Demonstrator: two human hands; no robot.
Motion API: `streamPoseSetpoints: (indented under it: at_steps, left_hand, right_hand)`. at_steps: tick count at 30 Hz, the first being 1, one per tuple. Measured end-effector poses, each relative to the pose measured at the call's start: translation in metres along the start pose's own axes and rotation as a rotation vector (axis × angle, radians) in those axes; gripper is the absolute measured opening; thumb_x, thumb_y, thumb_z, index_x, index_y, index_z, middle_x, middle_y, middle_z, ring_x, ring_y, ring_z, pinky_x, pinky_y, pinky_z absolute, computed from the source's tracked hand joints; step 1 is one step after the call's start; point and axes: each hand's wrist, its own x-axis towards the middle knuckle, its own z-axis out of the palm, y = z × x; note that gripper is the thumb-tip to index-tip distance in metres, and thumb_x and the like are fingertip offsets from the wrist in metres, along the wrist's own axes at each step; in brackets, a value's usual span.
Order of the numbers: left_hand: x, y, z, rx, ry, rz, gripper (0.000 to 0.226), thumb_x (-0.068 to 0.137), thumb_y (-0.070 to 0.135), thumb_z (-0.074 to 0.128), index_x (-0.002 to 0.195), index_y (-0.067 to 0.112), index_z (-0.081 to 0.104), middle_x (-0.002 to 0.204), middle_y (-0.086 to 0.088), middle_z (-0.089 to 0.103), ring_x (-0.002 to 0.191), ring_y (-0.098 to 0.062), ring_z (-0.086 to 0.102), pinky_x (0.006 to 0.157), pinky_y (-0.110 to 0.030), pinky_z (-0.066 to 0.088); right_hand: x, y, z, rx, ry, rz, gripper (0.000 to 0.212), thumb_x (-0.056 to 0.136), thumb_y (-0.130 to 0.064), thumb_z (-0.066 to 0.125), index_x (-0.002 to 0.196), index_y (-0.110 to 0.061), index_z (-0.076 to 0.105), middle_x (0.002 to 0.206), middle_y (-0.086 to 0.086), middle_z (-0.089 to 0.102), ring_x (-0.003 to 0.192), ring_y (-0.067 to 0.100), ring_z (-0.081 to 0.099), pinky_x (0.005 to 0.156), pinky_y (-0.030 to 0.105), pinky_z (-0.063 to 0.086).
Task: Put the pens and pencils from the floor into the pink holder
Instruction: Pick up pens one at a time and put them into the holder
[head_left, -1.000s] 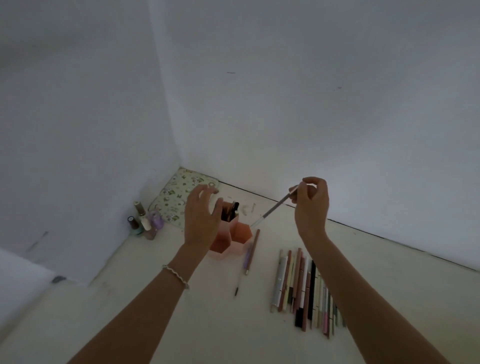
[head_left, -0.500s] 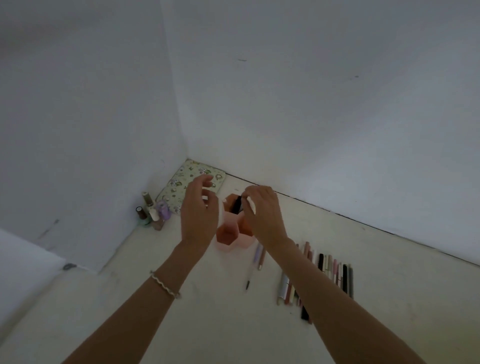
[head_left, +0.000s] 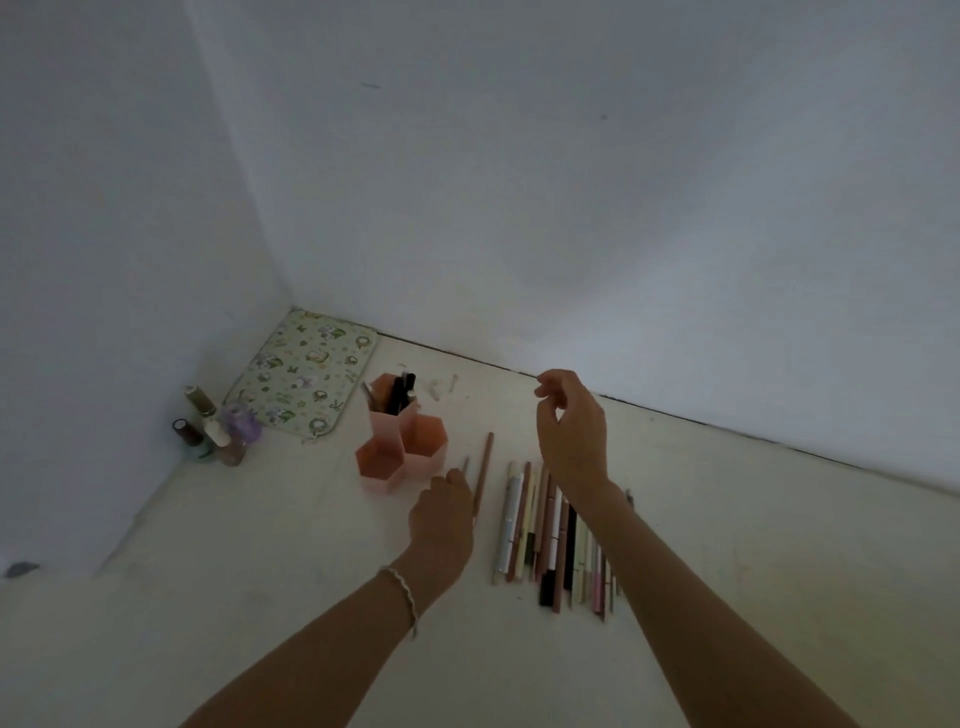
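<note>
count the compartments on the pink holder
3: the tall rear compartment holds pens; the low front-left compartment and low right compartment sit before it. None seems hidden.

Dim, bluish, soft focus (wide-angle bending at edges), faint shadows.

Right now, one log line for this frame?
phase: reach | left hand: at loose pencil by pink holder, grip unclear | right hand: raised, empty | pen row: unpicked

pink holder (head_left: 387, 431): plain, no lettering to read.
pens and pencils (head_left: 540, 525): any print too small and dim to read.
small bottles (head_left: 231, 447): labels unreadable.
patterned mat (head_left: 304, 379): cartoon figures, no legible words.
</note>
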Motion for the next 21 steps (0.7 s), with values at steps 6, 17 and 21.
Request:
streamPoseSetpoints:
  at_steps: [6,17,21]
  left_hand:
    - [0.011,-0.005,-0.023,-0.186,-0.035,0.121,0.031,0.098,0.015,0.050,0.127,0.009,0.044,0.119,-0.004,0.055,0.101,-0.017,0.062,0.080,-0.025,0.053]
    - [0.029,-0.002,-0.091,-0.901,0.320,0.049,0.009,0.096,0.023,0.056,0.093,0.015,0.052,0.076,-0.004,0.065,0.068,-0.022,0.067,0.068,-0.038,0.059]
    - [0.036,-0.032,-0.106,-0.943,0.542,0.031,0.025,0.094,0.021,0.062,0.118,0.016,0.058,0.086,0.005,0.068,0.076,-0.009,0.071,0.070,-0.016,0.056]
  right_hand:
    - [-0.002,0.022,0.004,-0.020,-0.042,0.094,0.024,0.090,-0.004,0.048,0.109,-0.015,0.060,0.090,-0.005,0.065,0.082,0.012,0.060,0.074,0.021,0.046]
    - [-0.016,0.043,0.074,-0.680,-0.398,0.298,0.023,0.093,-0.016,0.044,0.115,-0.012,0.048,0.103,0.009,0.064,0.103,0.028,0.052,0.089,0.038,0.040]
    - [-0.012,0.037,0.079,-0.363,-0.311,0.345,0.034,0.090,-0.008,0.042,0.124,-0.011,0.043,0.094,0.010,0.060,0.093,0.028,0.051,0.079,0.038,0.041]
